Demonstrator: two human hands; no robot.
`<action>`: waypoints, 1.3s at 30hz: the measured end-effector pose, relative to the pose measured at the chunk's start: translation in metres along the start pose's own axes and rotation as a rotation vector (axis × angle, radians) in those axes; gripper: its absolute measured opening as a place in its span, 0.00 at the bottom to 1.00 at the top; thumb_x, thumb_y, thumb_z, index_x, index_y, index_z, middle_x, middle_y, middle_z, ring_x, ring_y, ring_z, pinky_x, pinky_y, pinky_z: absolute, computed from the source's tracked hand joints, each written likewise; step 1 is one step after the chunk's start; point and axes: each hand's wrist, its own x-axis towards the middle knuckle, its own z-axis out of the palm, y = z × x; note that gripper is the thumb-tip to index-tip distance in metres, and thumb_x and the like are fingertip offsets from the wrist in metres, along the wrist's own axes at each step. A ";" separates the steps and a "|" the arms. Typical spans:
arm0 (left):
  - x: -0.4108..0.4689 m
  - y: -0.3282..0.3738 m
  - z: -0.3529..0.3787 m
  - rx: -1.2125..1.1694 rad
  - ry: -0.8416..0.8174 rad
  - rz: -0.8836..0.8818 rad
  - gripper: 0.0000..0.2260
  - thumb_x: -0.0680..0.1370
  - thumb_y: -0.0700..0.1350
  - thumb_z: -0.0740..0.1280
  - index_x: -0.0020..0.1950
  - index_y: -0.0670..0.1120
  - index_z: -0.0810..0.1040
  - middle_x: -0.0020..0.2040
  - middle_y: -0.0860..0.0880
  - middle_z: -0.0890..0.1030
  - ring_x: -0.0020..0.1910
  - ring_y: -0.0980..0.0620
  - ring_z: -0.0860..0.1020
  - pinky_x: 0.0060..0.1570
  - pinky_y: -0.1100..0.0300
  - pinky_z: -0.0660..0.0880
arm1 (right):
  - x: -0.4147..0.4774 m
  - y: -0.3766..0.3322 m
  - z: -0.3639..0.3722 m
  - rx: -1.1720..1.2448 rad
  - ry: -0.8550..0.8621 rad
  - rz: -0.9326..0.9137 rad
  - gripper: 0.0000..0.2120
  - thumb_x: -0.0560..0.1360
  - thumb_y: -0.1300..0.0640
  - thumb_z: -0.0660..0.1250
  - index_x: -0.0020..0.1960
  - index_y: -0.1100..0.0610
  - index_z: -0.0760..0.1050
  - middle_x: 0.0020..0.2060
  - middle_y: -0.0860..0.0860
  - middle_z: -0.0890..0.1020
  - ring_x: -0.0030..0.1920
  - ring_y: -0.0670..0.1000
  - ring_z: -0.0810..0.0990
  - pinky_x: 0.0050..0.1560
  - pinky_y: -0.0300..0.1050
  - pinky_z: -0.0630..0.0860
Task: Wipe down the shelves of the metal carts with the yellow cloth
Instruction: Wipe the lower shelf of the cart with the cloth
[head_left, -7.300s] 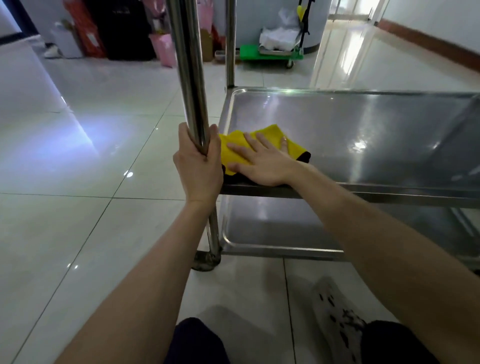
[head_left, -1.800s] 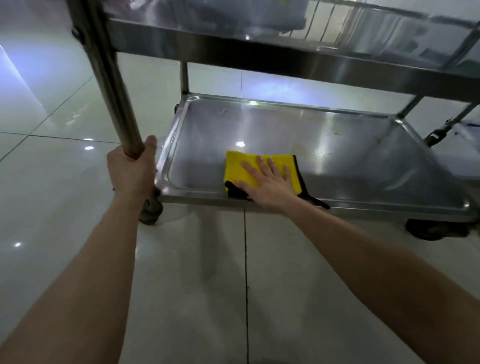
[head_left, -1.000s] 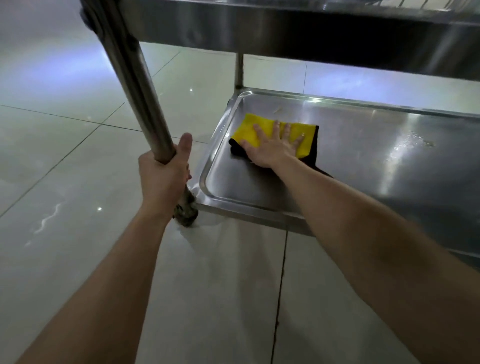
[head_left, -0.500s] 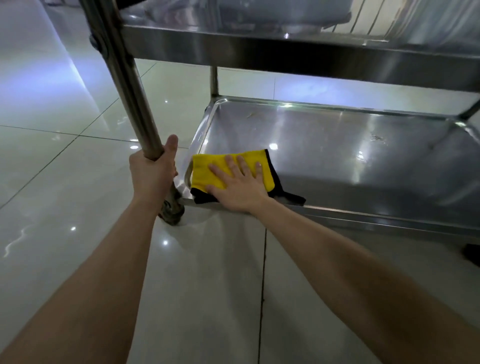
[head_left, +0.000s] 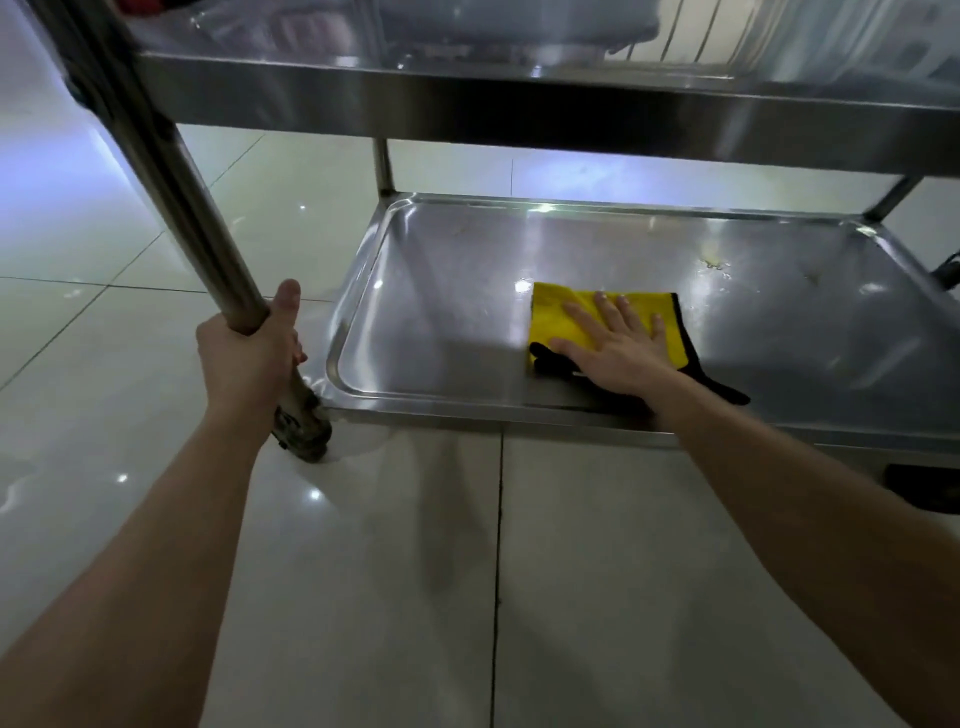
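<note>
Rolling is the main risk: the cart (head_left: 519, 114) stands on casters (head_left: 304, 431) on glossy tile (head_left: 363, 571), and a hard push could shift it unless the left hand (head_left: 249, 358), wrapped tight round the post (head_left: 171, 192), braces it. The shelf (head_left: 441, 322) lies under the right hand (head_left: 618, 348), which presses flat on the cloth (head_left: 556, 317), fingers straight and spread. The cloth's black edge trails beside the wrist toward the rim and may bunch or snag. Specks (head_left: 717, 265) beyond the fingertips could be missed.

Left hand (head_left: 249, 358) curled, right hand (head_left: 618, 356) flat
</note>
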 end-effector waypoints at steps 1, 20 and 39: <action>-0.001 0.000 0.000 -0.004 0.000 0.004 0.19 0.75 0.64 0.76 0.36 0.49 0.80 0.29 0.51 0.79 0.30 0.51 0.80 0.38 0.55 0.80 | 0.010 -0.005 -0.001 -0.004 0.011 0.019 0.41 0.73 0.17 0.42 0.83 0.28 0.41 0.87 0.43 0.40 0.86 0.53 0.36 0.81 0.70 0.34; -0.013 0.011 0.002 -0.073 -0.072 0.009 0.30 0.80 0.56 0.76 0.47 0.27 0.75 0.35 0.40 0.72 0.35 0.46 0.72 0.37 0.49 0.72 | 0.025 -0.257 0.033 -0.084 0.003 -0.283 0.36 0.78 0.21 0.40 0.84 0.29 0.39 0.87 0.55 0.38 0.85 0.65 0.35 0.75 0.81 0.33; -0.120 0.003 0.036 0.551 -0.061 0.978 0.11 0.82 0.43 0.69 0.62 0.42 0.76 0.59 0.41 0.78 0.59 0.38 0.75 0.63 0.45 0.70 | -0.078 -0.037 0.018 -0.037 -0.047 -0.124 0.40 0.70 0.18 0.35 0.82 0.25 0.39 0.86 0.39 0.37 0.85 0.49 0.34 0.82 0.67 0.33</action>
